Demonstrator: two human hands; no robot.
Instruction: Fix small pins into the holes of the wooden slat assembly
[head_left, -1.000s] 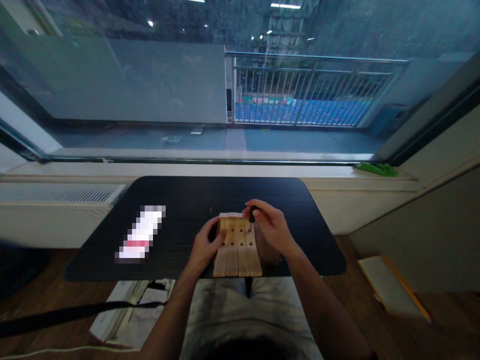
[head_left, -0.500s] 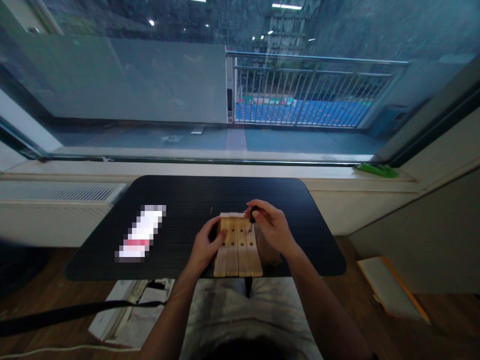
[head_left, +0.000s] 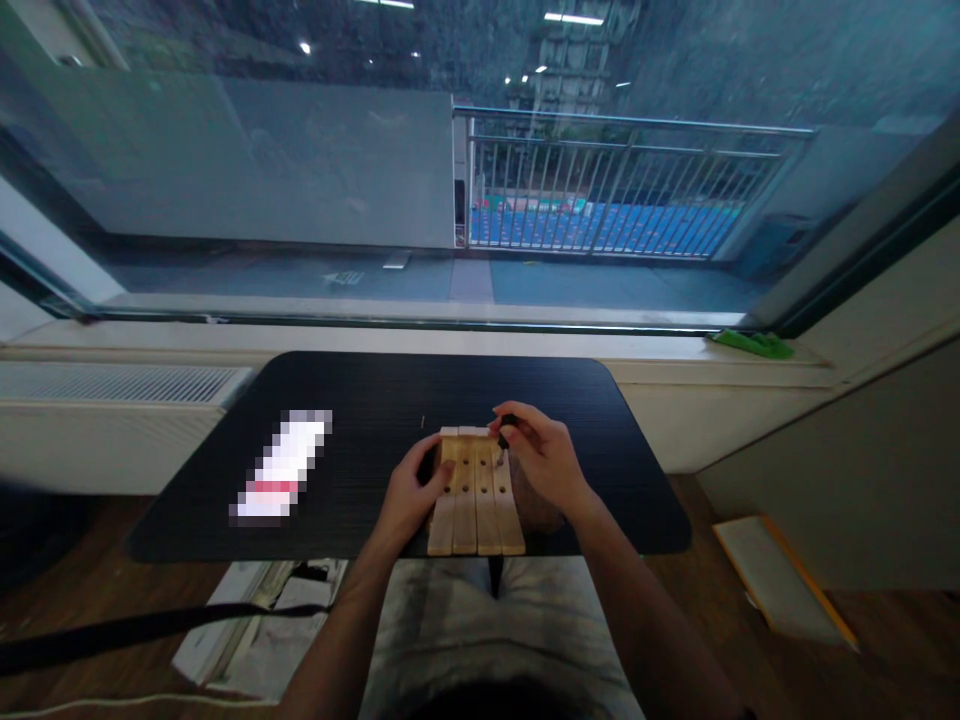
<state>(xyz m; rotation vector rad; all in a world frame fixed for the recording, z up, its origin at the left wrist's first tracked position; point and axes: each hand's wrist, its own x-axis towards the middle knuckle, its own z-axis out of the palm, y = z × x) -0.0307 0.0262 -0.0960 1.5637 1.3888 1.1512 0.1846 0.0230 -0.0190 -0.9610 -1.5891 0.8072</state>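
Note:
Several pale wooden slats (head_left: 475, 498) with holes lie side by side near the front edge of a black table (head_left: 375, 400). My left hand (head_left: 409, 492) grips the left side of the slats, thumb on top. My right hand (head_left: 541, 458) pinches a small black-handled screwdriver (head_left: 505, 428), held upright with its tip at a hole in the rightmost slat's far end.
A blurred white and red item (head_left: 280, 468) lies on the table's left part. Papers (head_left: 255, 630) and a black strap (head_left: 150, 625) are on the floor at left, a flat board (head_left: 780, 580) at right. A window sill with a green object (head_left: 754, 342) runs behind.
My right hand has sunk slightly with the screwdriver, fingers turned a little around its handle. The left hand and the slats stay put.

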